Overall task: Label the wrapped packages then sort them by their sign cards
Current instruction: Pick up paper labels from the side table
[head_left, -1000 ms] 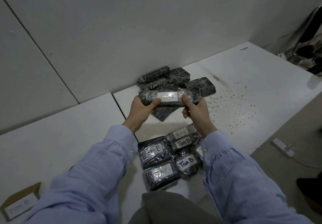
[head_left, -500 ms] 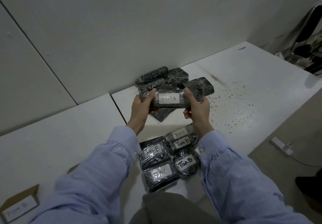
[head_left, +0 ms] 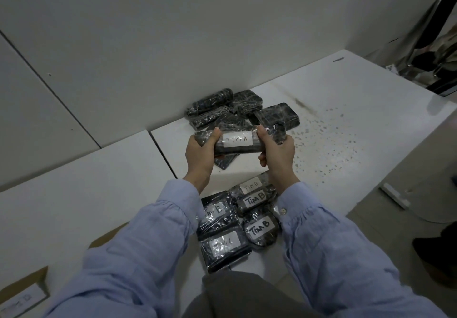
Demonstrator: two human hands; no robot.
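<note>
My left hand [head_left: 200,154] and right hand [head_left: 278,154] grip the ends of the Tim A package [head_left: 235,150], lifted just beyond the labelled pile [head_left: 259,228] — labelling partly done, I judge — with bare packages [head_left: 247,102] farther beyond it, sorting ahead.

Both hands up with a labelled package

Left hand [head_left: 199,153] and right hand [head_left: 278,153] grip the ends of a wrapped package [head_left: 237,142] marked "TIM A", above the white table [head_left: 346,124]; unlabelled packages [head_left: 237,109] far, labelled packages [head_left: 237,218] near.
</note>
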